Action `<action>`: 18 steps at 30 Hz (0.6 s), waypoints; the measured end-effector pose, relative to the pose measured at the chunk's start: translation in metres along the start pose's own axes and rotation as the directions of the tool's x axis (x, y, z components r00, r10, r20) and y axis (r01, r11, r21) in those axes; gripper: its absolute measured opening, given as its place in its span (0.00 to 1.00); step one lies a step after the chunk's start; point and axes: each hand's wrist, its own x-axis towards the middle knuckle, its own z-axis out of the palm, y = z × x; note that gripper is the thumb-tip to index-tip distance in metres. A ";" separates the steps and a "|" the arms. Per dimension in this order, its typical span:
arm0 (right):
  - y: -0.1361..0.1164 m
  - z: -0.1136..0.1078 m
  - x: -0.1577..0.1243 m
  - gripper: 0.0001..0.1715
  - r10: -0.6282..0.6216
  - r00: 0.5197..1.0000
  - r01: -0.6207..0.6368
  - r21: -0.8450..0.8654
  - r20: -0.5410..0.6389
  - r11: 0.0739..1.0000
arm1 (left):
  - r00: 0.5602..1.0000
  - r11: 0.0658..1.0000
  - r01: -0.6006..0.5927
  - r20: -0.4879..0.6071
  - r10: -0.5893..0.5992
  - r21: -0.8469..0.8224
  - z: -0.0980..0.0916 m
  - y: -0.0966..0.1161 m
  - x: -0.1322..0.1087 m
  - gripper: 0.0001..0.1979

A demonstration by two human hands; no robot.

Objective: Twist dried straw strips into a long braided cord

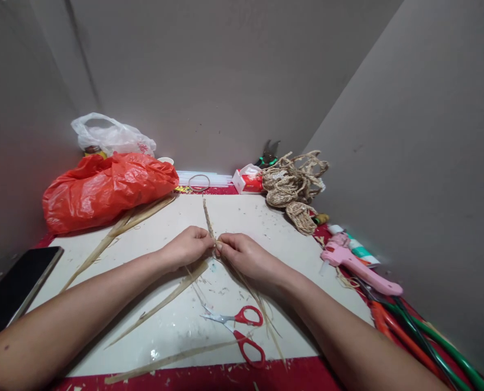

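Observation:
Both hands meet near the middle of the white board (176, 217). A thin braided cord of dried plant fibre (207, 214) runs away from me from between the fingers. My left hand (190, 244) pinches it from the left, and my right hand (242, 252) pinches it from the right, fingertips almost touching. Loose fibre strands (168, 298) trail from under the hands toward me on both sides. Red-handled scissors (242, 320) lie spread apart on the board, nearer to me than the hands. Just where the strands cross is hidden by my fingers.
Left: a red plastic bag (111, 190), long fibre strips (103, 244) and a dark phone (22, 282). Behind: a white bag (115, 136), translucent sticks (205, 179) and a red-white box (247, 179). Right: coiled braided cord (294, 184), a pink glue gun (359, 266) and red and green handles (421, 336).

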 end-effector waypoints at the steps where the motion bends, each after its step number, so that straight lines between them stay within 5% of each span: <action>1: -0.002 0.000 -0.001 0.13 -0.011 1.000 0.009 -0.078 -0.020 0.997 | 0.999 0.998 0.049 0.019 -0.048 -0.047 0.001 0.001 -0.001 0.10; 5: -0.009 0.003 -0.007 0.14 -0.002 0.998 -0.014 -0.275 -0.059 0.961 | 0.983 0.967 0.172 0.089 -0.158 -0.187 0.002 0.003 -0.002 0.09; 12: -0.012 -0.006 -0.013 0.15 0.036 0.997 -0.060 -0.369 -0.072 0.927 | 0.988 0.959 0.155 0.032 -0.151 -0.238 0.004 0.002 -0.001 0.08; 18: -0.013 0.001 -0.013 0.15 0.000 0.997 -0.010 -0.134 -0.079 0.991 | 0.992 0.948 0.124 0.027 -0.121 -0.293 0.005 0.002 -0.002 0.08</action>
